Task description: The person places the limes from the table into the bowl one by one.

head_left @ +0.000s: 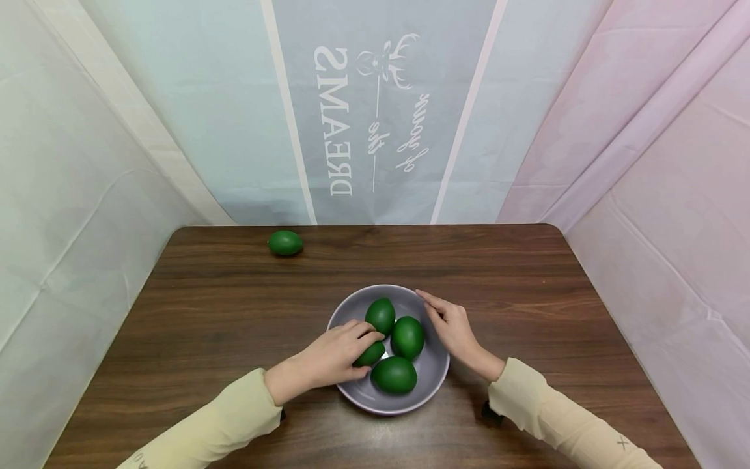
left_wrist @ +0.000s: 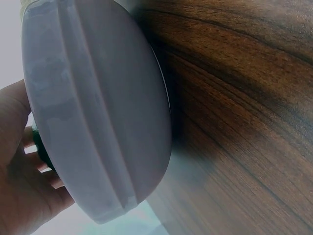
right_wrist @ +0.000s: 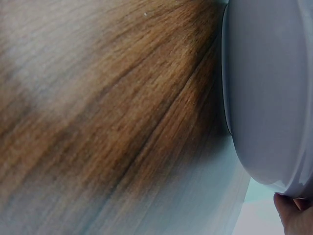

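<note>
A round grey-purple bowl (head_left: 383, 405) stands on the wooden table, with several green limes inside. My left hand (head_left: 340, 352) reaches over the bowl's left rim and holds one lime (head_left: 370, 354), fingers over its top and thumb on the near side. Beside that lime lie a far lime (head_left: 381, 316), a right one (head_left: 407, 338) and a near one (head_left: 395, 375). My right hand (head_left: 457, 329) rests along the bowl's right rim with its fingers fairly straight. Both wrist views show mostly the bowl's outer wall (left_wrist: 107, 107), and the left one catches a sliver of green behind it.
Another lime (head_left: 285, 243) lies alone near the table's back left edge. The dark wooden table (head_left: 498, 273) ends at a printed cloth (head_left: 381, 130) behind, and pale cloth walls stand on both sides.
</note>
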Demonstrator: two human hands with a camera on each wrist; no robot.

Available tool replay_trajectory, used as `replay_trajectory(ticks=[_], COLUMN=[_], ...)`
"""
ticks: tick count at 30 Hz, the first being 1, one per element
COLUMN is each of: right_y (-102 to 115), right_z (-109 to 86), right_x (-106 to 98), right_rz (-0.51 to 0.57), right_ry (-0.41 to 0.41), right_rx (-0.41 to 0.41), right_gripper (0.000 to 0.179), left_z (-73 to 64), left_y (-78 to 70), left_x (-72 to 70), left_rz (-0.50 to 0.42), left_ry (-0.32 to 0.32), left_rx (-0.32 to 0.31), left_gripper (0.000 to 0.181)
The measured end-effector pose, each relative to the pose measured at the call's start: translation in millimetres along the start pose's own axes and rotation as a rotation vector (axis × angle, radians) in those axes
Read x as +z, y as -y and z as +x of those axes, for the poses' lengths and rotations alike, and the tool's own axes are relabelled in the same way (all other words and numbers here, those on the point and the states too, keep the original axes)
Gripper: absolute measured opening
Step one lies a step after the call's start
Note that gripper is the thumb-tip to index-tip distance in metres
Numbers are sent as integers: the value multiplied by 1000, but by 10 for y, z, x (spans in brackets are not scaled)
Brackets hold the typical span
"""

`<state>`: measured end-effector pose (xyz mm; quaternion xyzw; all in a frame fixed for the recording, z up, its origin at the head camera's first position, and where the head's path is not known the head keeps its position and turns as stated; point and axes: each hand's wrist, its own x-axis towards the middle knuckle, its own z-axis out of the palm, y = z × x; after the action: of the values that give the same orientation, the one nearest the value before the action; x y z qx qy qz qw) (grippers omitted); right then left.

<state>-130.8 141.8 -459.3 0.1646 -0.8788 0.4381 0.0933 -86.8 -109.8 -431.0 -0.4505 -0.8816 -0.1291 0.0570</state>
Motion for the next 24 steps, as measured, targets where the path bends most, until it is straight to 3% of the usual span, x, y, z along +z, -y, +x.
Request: replay_trajectory(ticks=[7, 24], right_y=[2, -9], right_z=[-1, -8], right_x=[-2, 4], right_rz=[-3, 6], right_ry=[2, -11], right_rx=[-2, 1], right_gripper=[29, 29], left_z=[23, 26], left_y=[-8, -3], left_x=[-3, -14], left_rz=[8, 33], left_ry=[-6, 17], left_rx=[8, 6], left_gripper=[36, 28])
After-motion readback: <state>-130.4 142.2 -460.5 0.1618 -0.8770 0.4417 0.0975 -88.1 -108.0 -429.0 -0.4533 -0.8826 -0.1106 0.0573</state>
